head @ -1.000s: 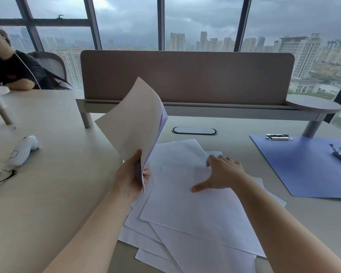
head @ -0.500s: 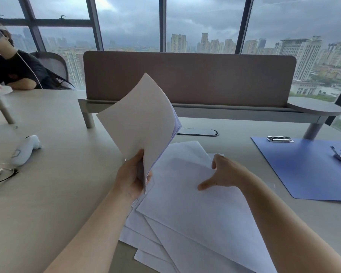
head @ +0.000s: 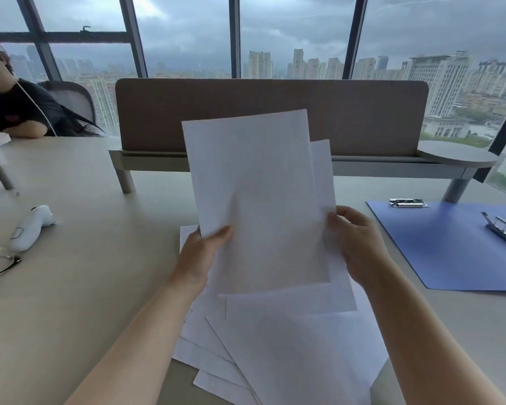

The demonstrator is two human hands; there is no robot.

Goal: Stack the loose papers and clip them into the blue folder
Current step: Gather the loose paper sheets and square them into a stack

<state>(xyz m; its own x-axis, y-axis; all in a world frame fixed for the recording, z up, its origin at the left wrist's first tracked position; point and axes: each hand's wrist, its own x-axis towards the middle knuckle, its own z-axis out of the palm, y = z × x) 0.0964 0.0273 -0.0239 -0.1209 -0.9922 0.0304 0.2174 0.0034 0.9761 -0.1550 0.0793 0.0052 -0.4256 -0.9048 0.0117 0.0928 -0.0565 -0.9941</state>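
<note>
While the sheaf (head: 257, 197) is held upright at frame centre, its lower left corner is pinched by the left hand (head: 200, 255) and its right edge by the right hand (head: 355, 244), both curled onto paper. Several sheets in it are offset, one showing past the right side. More papers (head: 304, 355) are fanned on the surface (head: 100, 287) below. At right, the folder (head: 450, 247) lies open. Such sheets are judged light, floppy and slippery; edges should be gripped and tapped square.

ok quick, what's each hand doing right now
Left hand: holding the raised papers at their lower left edge.
Right hand: holding the same papers at their right edge.
</note>
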